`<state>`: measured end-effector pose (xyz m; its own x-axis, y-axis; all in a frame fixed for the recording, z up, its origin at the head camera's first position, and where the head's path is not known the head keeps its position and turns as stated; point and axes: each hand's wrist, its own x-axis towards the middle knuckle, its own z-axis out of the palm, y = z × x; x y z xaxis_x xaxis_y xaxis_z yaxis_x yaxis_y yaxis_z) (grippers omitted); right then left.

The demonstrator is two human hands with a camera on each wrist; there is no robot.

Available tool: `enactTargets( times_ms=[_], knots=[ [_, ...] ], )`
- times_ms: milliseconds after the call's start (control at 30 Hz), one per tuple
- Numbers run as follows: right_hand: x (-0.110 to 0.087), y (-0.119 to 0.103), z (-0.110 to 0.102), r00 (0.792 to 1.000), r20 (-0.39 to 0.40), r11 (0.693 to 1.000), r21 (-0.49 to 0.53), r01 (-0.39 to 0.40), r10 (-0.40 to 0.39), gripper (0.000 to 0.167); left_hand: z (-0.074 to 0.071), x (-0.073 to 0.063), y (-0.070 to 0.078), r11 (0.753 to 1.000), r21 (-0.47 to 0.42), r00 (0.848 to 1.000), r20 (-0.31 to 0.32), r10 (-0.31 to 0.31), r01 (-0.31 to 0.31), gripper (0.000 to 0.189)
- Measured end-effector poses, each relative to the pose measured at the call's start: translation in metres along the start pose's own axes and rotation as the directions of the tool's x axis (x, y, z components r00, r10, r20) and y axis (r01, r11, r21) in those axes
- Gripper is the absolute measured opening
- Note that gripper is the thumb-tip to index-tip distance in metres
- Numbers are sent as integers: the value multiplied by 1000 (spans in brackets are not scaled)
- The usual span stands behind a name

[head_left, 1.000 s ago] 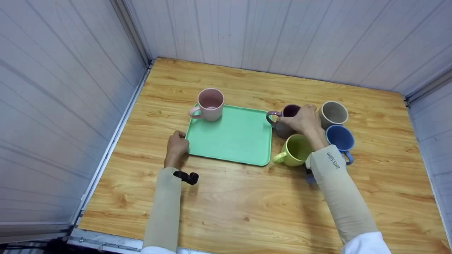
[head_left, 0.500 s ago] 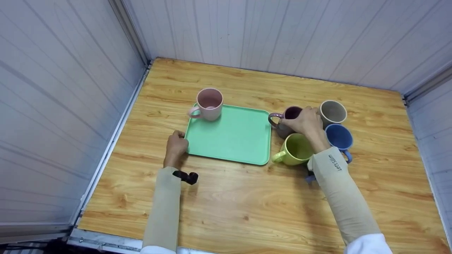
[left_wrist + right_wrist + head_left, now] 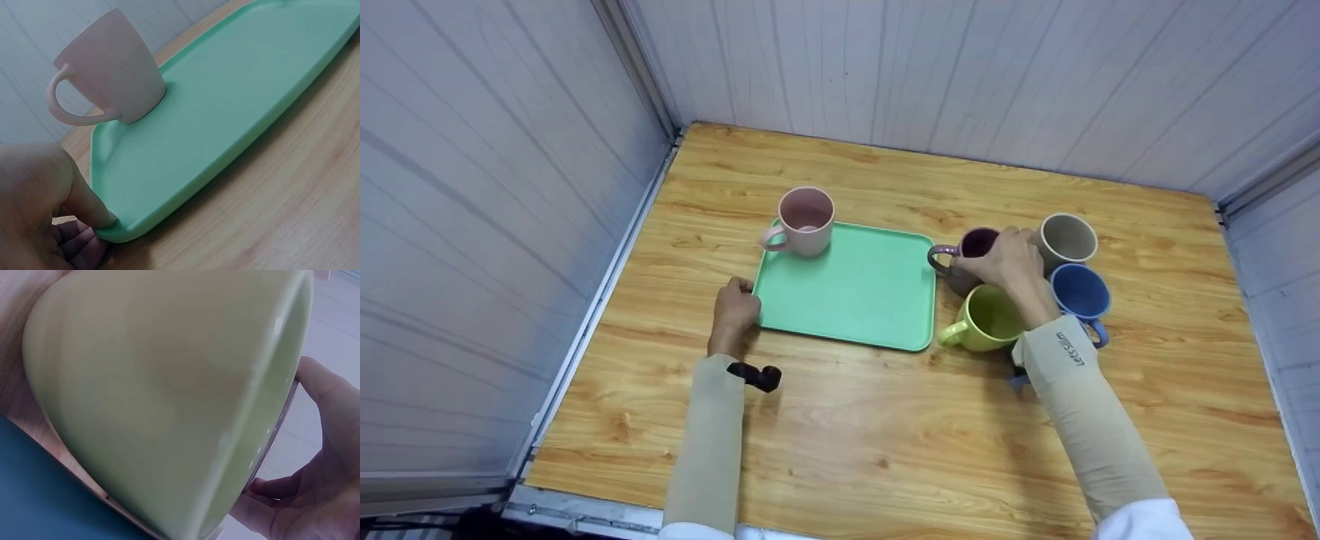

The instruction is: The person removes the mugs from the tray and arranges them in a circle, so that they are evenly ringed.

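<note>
My left hand (image 3: 736, 307) pinches the near left corner of a green tray (image 3: 855, 292), with the thumb on top of its rim in the left wrist view. On the tray's far left corner stands a pink mug (image 3: 810, 238), its handle toward the left. My right hand (image 3: 1014, 261) grips a purple mug (image 3: 976, 241) by the rim, just beyond the tray's right edge. That mug's handle points left, close to the tray rim. A yellow-green mug (image 3: 988, 319) stands nearer to me and hides most of the purple mug in the right wrist view.
A grey mug (image 3: 1067, 240) and a blue mug (image 3: 1081, 292) stand right of my right hand, close together. Below my right wrist a small dark blue thing (image 3: 1019, 379) is mostly hidden by the sleeve. Pale panel walls (image 3: 930, 75) enclose the wooden table (image 3: 840, 442).
The purple mug and my right hand have shifted very slightly, toward me. My left hand, the tray and the pink mug stay in place.
</note>
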<state>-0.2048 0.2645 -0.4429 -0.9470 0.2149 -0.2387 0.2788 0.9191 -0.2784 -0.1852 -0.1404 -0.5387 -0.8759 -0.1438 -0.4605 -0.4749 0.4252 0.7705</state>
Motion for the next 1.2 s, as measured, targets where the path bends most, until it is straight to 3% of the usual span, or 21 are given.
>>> enactTargets(
  times_ms=[167,500,833,1200],
  knots=[
    [0,-3,2,1000,-4,1000,-6,23,-23,111,0,0,1,1000,-23,1000,5,-14,14,45],
    [0,-7,4,999,15,999,-15,43,-43,135,-2,-2,2,999,-18,999,28,-26,26,46],
    [-1,-8,6,998,10,998,-20,60,-59,139,-6,0,-3,995,58,995,62,79,-82,44],
    [-3,-8,4,998,44,998,-29,54,-53,138,-7,-3,-1,999,21,995,87,46,-48,39]
  ],
)
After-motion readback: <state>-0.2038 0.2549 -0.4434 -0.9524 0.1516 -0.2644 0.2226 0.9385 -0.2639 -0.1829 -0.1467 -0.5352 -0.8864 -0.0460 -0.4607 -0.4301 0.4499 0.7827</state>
